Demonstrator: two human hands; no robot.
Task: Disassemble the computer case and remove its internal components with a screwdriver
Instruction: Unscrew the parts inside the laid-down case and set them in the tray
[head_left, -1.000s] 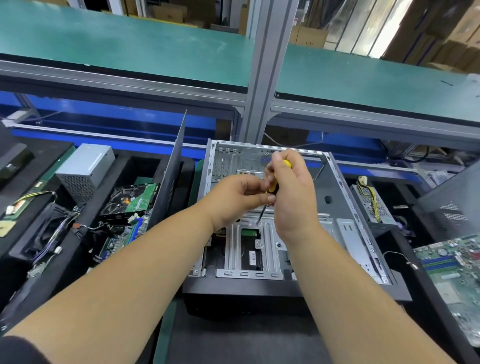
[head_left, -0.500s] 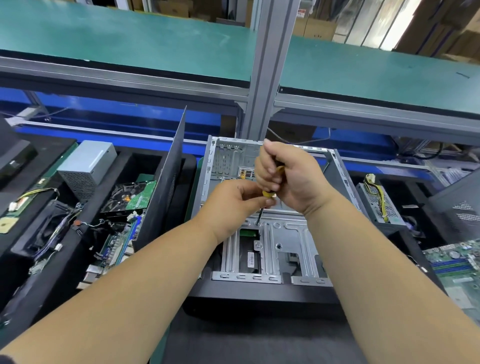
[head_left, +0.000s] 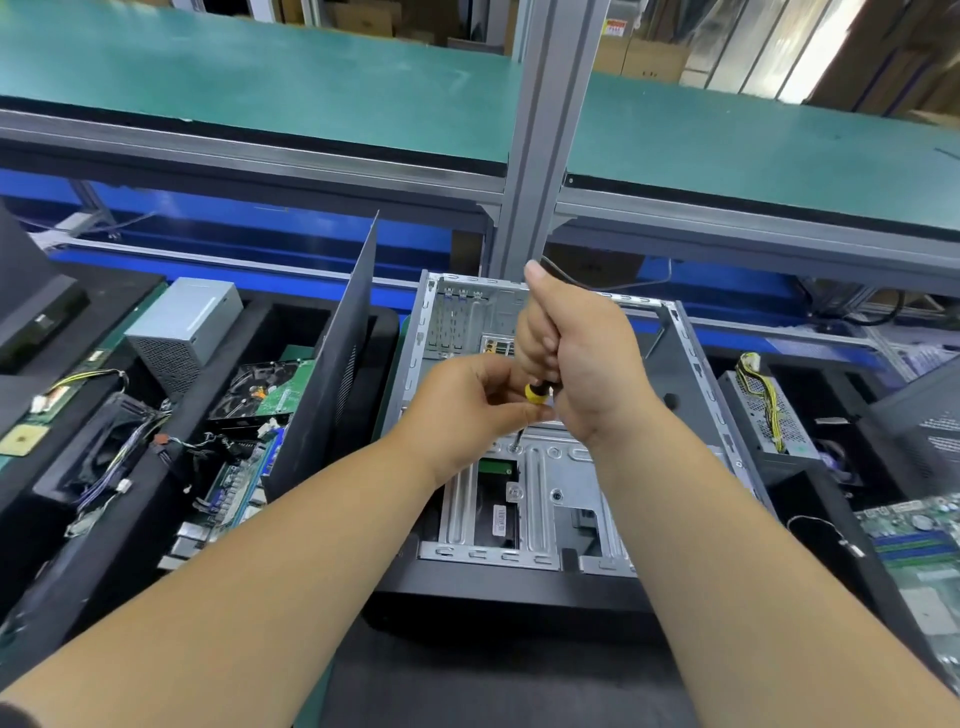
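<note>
The right hand (head_left: 576, 358) grips the screwdriver (head_left: 535, 392) handle, the left hand (head_left: 467, 410) pinches its shaft over a bracket screw (head_left: 516, 448) inside the open computer case (head_left: 680, 374) on the bench, so turning it out seems next.

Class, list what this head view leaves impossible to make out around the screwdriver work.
- Screwdriver handle: head view, wrapped by the right hand.
- Screw head type: too small.
- Drive label: too small to read.
- Motherboard: cut off by the right edge.
</note>
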